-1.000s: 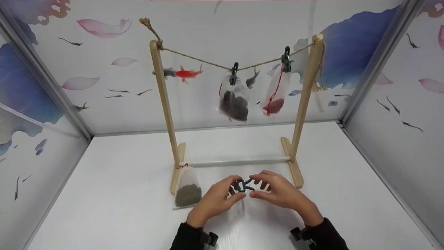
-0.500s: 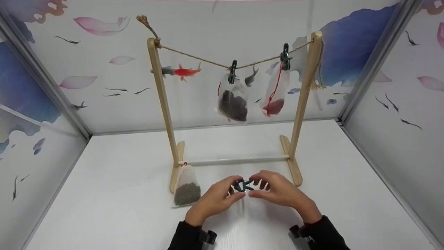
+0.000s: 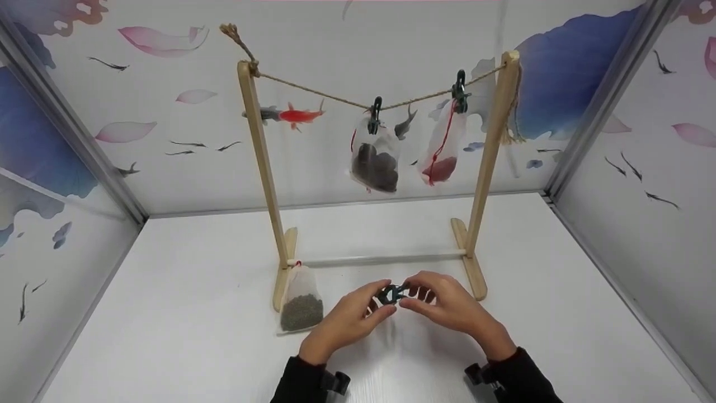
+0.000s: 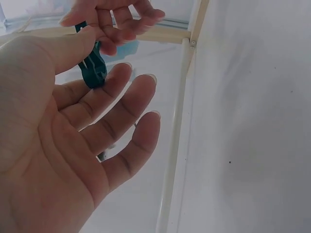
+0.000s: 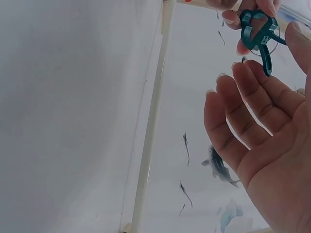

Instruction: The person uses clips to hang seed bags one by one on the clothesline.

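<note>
Left hand: my left hand (image 3: 348, 320) pinches the small teal plastic clip (image 3: 390, 294) between thumb and forefinger, other fingers loose.
Right hand: my right hand (image 3: 447, 307) pinches the same clip from the opposite side.
Clip position: just above the white desk (image 3: 168, 313), before the wooden rack (image 3: 263, 162).
Nearby: mesh pouch of green grains (image 3: 301, 300) lies left.

- You have a small dark teal plastic clip (image 3: 390, 294) pinched between the fingertips of both hands, just above the white tabletop.
- Its looped handles show in the right wrist view (image 5: 258, 32).
</note>
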A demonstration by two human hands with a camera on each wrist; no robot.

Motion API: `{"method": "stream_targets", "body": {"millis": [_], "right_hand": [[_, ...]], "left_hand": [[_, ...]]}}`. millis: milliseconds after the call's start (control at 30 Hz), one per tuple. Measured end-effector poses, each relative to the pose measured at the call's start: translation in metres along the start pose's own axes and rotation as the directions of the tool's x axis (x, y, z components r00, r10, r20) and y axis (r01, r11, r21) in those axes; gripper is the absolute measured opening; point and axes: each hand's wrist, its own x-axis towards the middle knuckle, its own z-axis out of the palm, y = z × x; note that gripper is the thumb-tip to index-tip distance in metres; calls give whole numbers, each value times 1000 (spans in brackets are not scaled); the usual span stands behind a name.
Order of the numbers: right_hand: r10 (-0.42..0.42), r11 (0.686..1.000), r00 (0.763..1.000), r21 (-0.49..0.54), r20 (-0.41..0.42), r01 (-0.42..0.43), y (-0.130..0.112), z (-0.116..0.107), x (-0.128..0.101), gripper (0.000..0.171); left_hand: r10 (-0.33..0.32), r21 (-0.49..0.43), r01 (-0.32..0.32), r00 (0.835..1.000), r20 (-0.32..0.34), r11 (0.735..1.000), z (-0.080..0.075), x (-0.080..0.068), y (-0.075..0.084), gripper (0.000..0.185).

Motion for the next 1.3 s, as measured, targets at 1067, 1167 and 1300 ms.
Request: {"method": "stream_targets", "body": {"millis": [1067,1167,1300], "right_hand": [[-167,986,967,-2,-191,169,-3,0,1,5],[-174,984,964,-9,-203,176,-3,0,1,4],[-176,984,961,-21,-214,176,-2,-1,1,10]], "left_hand": [[20,-29,-21,1000,-23,999,-10,-2,4,46],[14,-18,-14,999,-35,1000,-14,-3,4,46],[1,-2,-2,997,-78,1000,-21,-5,1,45]]}}
